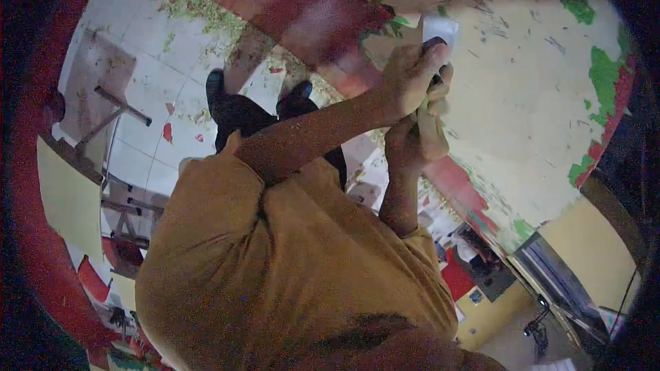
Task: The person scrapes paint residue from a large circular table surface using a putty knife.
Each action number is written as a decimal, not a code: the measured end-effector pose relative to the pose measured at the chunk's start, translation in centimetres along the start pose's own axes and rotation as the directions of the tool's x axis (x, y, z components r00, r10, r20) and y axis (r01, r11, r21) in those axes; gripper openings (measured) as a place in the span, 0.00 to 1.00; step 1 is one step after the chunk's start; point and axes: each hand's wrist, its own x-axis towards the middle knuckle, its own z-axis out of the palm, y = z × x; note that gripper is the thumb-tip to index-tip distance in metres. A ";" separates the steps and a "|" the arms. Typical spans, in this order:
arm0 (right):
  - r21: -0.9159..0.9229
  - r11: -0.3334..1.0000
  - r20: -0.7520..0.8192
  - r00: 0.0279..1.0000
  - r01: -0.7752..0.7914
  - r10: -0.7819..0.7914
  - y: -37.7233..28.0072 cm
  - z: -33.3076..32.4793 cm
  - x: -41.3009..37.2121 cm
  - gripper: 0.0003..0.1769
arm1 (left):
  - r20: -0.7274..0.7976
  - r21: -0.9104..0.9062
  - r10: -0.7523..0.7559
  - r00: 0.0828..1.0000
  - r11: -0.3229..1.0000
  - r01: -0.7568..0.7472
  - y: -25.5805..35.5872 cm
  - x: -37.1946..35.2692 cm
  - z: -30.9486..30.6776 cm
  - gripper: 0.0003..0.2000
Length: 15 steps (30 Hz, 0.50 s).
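A scraper with a flat metal blade (441, 30) is held against the wall, its blade pointing up in the head view. My left hand (414, 81) is closed round it just behind the blade, with the thumb lying toward the metal. Lower on the handle, my right hand (414, 139) is also closed, close beneath the left one. Fingers hide most of the handle. The wall (512, 103) beside the blade shows a bare cream surface with dark scratch marks, while patches of red paint (323, 17) and green paint (605, 86) remain around it.
Paint flakes (206, 24) litter the tiled floor (148, 130) along the wall's foot. My dark shoes (216, 86) stand on it. At the left are a metal-legged stand (113, 117) and a pale panel (69, 192). Toward the lower right lies a window-like opening (550, 275).
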 end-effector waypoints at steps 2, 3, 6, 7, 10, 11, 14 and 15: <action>-0.092 0.995 0.071 0.997 0.025 -0.019 -0.1 0.1 0.0 0.12 | 0.011 0.021 -0.017 1.000 1.000 0.017 0.2 -0.1 0.0 0.21; -0.070 0.996 0.053 0.998 0.049 -0.046 0.2 0.4 0.2 0.12 | 0.040 0.054 -0.014 0.999 0.998 0.012 0.8 -0.1 -0.3 0.21; -0.005 0.999 0.020 0.999 0.037 -0.037 0.0 -0.4 -0.4 0.11 | 0.013 0.009 -0.053 0.999 0.999 0.053 -0.5 -1.4 -0.2 0.22; 0.032 0.999 -0.024 0.999 0.025 -0.024 -0.2 -0.1 0.2 0.10 | 0.010 -0.012 -0.041 0.999 0.999 0.041 -0.3 -0.8 -0.1 0.22; 0.041 0.997 -0.062 0.996 0.066 -0.063 0.3 0.3 -0.4 0.10 | 0.031 0.075 -0.008 0.999 0.997 0.005 0.4 0.1 -0.8 0.23; 0.037 0.993 -0.067 0.992 0.112 -0.109 0.8 0.8 -0.4 0.09 | 0.035 0.044 -0.030 0.999 0.999 0.028 0.4 0.2 -0.6 0.23; 0.010 0.999 0.022 0.999 0.035 -0.035 0.2 -1.1 -0.4 0.08 | 0.012 -0.014 -0.076 0.997 0.997 0.077 0.5 -0.6 0.3 0.24; 0.033 0.994 -0.027 0.994 0.108 -0.108 0.2 -0.1 0.9 0.07 | 0.006 0.022 -0.044 0.999 0.999 0.044 1.2 0.0 0.2 0.24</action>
